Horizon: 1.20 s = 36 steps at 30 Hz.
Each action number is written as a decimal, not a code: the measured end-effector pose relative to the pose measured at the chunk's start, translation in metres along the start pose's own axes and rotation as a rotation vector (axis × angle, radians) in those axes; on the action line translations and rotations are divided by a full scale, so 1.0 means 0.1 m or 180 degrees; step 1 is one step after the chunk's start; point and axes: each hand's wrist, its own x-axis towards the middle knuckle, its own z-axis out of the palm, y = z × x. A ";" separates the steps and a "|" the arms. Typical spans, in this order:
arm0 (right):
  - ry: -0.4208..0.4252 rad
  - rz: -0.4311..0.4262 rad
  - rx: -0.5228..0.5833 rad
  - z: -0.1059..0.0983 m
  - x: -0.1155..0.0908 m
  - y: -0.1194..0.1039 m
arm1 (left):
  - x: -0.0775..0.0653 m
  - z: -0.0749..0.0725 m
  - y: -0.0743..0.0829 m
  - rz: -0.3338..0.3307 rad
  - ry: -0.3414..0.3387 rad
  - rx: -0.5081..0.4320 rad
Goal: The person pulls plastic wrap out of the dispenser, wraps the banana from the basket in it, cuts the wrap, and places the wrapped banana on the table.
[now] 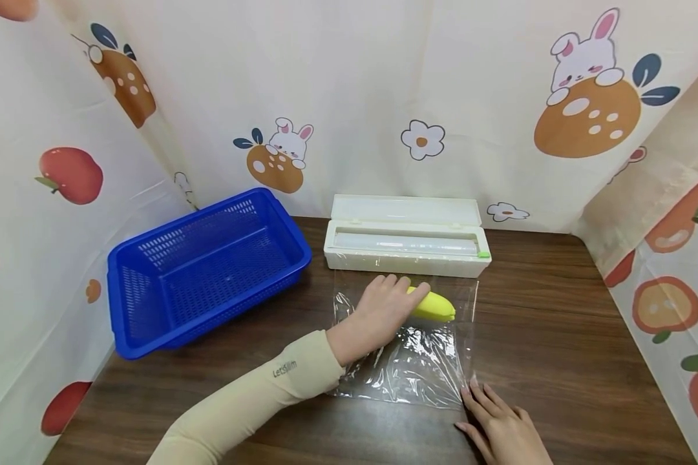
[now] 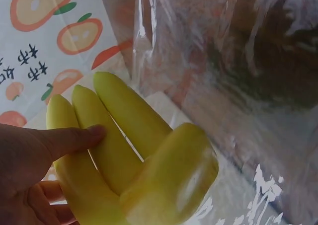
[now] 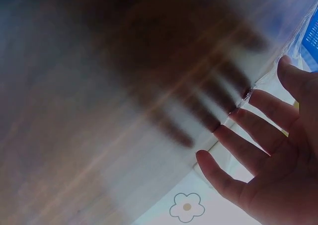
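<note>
Left grip [image 1: 379,311] curled, left arm [image 1: 250,397] extended; right grip [image 1: 505,427] low, fingers [image 3: 242,145] spread.

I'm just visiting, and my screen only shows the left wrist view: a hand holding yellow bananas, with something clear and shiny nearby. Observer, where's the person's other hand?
Observer: In the head view, the right hand has its fingertips at the near right corner of the clear film.

Visitor: Ooh! And what stands just beyond that film, on the far side?

Observer: A white box, lid up, with a roll lying inside.
</note>
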 end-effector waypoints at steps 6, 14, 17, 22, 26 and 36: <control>-0.0086 0.0046 -0.0053 0.00 0.02 -0.01 | -0.01 0.12 0.08 0.0008 -0.0057 0.0023; -0.0022 0.0014 -0.0113 0.02 0.01 -0.01 | -0.01 0.25 0.17 0.0015 -0.0307 -0.0001; 0.0035 -0.0012 -0.0132 0.03 0.01 -0.01 | -0.02 0.29 0.20 -0.0001 -0.0374 -0.0041; 0.0085 -0.0037 -0.0138 0.03 0.01 0.00 | -0.05 0.37 0.24 0.0038 -0.0377 -0.0014; -0.0035 0.0029 -0.0083 0.00 0.01 -0.01 | -0.07 0.42 0.27 0.0043 -0.0395 0.0040; 0.0102 -0.0051 -0.0129 0.02 0.00 0.00 | -0.12 0.48 0.30 0.0000 -0.0272 0.0157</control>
